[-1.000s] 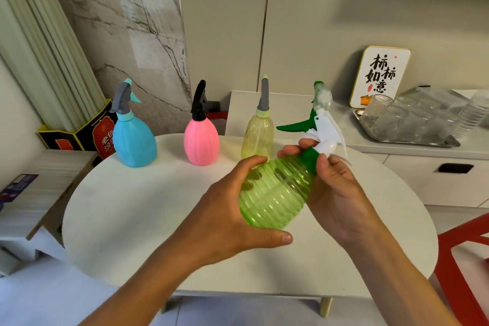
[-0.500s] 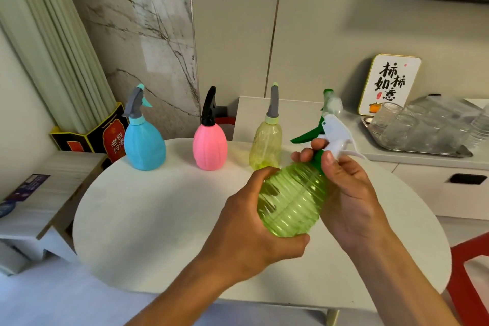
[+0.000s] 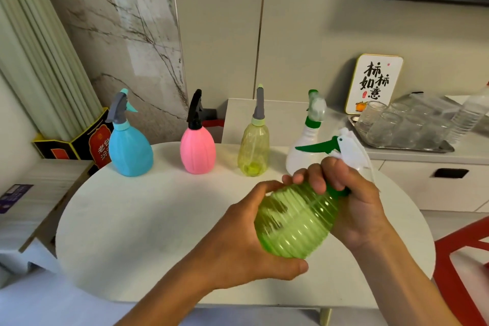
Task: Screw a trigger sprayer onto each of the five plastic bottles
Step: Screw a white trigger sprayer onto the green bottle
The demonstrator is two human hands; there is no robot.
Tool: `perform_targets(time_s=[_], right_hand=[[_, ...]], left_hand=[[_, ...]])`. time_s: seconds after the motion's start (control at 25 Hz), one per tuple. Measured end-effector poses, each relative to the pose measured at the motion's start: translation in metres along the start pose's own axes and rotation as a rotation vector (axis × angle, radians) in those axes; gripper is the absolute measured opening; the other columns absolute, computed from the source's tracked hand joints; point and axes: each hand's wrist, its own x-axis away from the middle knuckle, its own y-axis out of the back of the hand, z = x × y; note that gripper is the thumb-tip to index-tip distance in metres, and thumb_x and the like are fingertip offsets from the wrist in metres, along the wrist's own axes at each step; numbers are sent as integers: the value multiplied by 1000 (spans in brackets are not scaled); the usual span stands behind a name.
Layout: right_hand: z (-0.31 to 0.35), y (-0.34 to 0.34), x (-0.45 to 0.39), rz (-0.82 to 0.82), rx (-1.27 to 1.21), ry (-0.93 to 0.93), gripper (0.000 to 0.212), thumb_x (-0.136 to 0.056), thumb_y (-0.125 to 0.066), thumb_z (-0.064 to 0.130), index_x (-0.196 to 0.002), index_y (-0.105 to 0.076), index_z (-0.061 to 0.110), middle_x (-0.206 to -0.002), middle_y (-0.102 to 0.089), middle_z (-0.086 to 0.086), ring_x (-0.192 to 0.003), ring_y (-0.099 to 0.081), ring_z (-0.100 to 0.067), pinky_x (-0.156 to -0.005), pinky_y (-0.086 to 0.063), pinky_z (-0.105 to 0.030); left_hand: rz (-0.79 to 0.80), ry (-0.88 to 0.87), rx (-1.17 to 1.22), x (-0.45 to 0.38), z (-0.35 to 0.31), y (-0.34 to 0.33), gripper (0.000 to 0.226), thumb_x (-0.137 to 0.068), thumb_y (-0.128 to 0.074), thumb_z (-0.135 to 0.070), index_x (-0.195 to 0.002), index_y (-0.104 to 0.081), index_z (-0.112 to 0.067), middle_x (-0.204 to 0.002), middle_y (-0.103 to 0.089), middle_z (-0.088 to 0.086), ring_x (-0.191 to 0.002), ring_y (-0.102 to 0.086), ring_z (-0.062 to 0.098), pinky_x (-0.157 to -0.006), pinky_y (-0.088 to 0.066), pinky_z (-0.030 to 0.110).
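Note:
A ribbed clear green bottle [image 3: 296, 222] lies tilted in the air above the round white table [image 3: 137, 225]. My left hand [image 3: 238, 243] grips its rounded base. My right hand [image 3: 352, 198] curls round the green collar at its neck, where a white trigger sprayer [image 3: 346, 147] with a green lever sits. Along the table's far edge stand a blue bottle [image 3: 129, 151], a pink bottle [image 3: 197, 149], a yellow-green bottle [image 3: 253, 151] and a white bottle [image 3: 304, 151], each with a sprayer on top.
A metal tray [image 3: 404, 147] of upturned glasses and a small sign [image 3: 373, 85] sit on the white counter at the back right. A red chair [image 3: 460, 259] stands at the right. A black and red box [image 3: 79, 143] and a low shelf stand at the left.
The green bottle and both hands sit a little lower and more to the right in view. My right hand has turned round the neck, and the white bottle behind now shows.

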Motion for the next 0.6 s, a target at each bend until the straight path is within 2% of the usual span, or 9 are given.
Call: perform_targets(time_s=[0.08, 0.2, 0.28, 0.36, 0.44, 0.52, 0.56, 0.6], right_hand=[[0, -4, 1, 31, 8, -51, 33, -75, -77, 34, -56, -59, 15, -62, -63, -6, -79, -68, -29, -92, -53, -46], [1, -14, 1, -185, 125, -77, 39, -70, -77, 24, -45, -47, 17, -50, -53, -4, -66, -64, -26, -88, -51, -45], [1, -20, 0, -318, 173, -61, 38, -70, -71, 19, -44, -43, 16, -47, -48, -4, -61, -61, -24, -80, -50, -40], [0, -24, -1, -368, 200, -51, 36, -70, -68, 19, -45, -42, 15, -48, -48, -5, -61, -60, -24, -70, -51, -35], [2, -25, 0, -419, 241, -43, 33, -70, -68, 21, -47, -45, 14, -50, -51, -6, -64, -62, -25, -68, -52, -34], [-1, -26, 1, -430, 340, -36, 25, -70, -74, 26, -58, -56, 13, -61, -63, -8, -73, -67, -24, -71, -53, -35], [-4, -27, 3, -403, 436, -63, 20, -71, -78, 29, -72, -64, 14, -73, -70, -7, -81, -69, -21, -73, -54, -32], [-8, -29, 4, -341, 541, -112, 29, -71, -80, 32, -92, -68, 17, -87, -75, -3, -89, -71, -18, -73, -55, -27]], left_hand=[[113, 36, 164, 1, 1, 1, 80, -61, -88, -11, -126, -48, -34, -116, -65, -9, -109, -63, 12, -94, -52, 44], [66, 37, 155, -1, 7, -3, 74, -57, -88, -13, -120, -52, -33, -110, -67, -4, -103, -66, 19, -90, -54, 49], [5, 30, 107, -2, 9, -8, 75, -55, -89, -16, -117, -51, -35, -105, -68, -4, -95, -68, 20, -84, -56, 49], [-49, 7, 41, -1, 8, -13, 76, -54, -89, -19, -116, -49, -37, -100, -68, -5, -89, -68, 18, -79, -57, 45], [-95, -15, -17, 1, 6, -18, 78, -54, -89, -21, -116, -46, -39, -98, -67, -8, -83, -67, 14, -75, -58, 39], [-154, -30, -38, -1, 8, -18, 81, -54, -89, -21, -116, -41, -41, -98, -65, -12, -81, -67, 11, -71, -59, 35], [-184, -16, 2, -3, 9, -15, 82, -55, -90, -19, -116, -40, -41, -99, -64, -13, -82, -68, 12, -71, -59, 34], [-216, 4, 69, -7, 11, -11, 83, -55, -90, -16, -116, -40, -40, -99, -65, -12, -84, -69, 12, -71, -60, 35]])
